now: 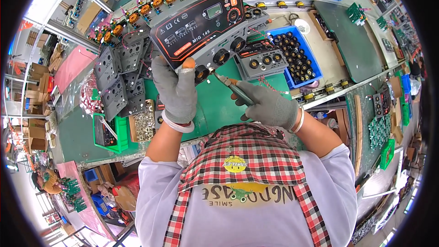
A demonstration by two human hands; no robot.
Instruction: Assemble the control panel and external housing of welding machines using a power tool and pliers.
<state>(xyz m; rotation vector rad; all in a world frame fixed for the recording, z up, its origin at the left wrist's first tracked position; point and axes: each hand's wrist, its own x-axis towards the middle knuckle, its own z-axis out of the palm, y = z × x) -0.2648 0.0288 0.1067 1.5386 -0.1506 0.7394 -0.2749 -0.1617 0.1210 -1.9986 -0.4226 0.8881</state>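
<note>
My left hand (176,89), in a grey glove with orange fingertips, is closed on the lower left edge of a black and grey welding machine front panel (196,29). The panel is held tilted above the green bench mat. Along its lower grey part sit round black sockets (222,56). In my right hand (270,103), also gloved, is a pair of pliers (237,90) with dark grip handles. The plier tips are at the lower edge of the panel beside the leftmost socket; exactly what they grip is too small to tell.
A blue bin (314,66) of black sockets stands to the right, beside more assembled panels (263,63). Grey metal plates (114,93) are stacked at left. Nearer are a green tray (122,142) with a wrench and a box of metal nuts (144,123). Circuit boards with copper coils (145,9) line the back.
</note>
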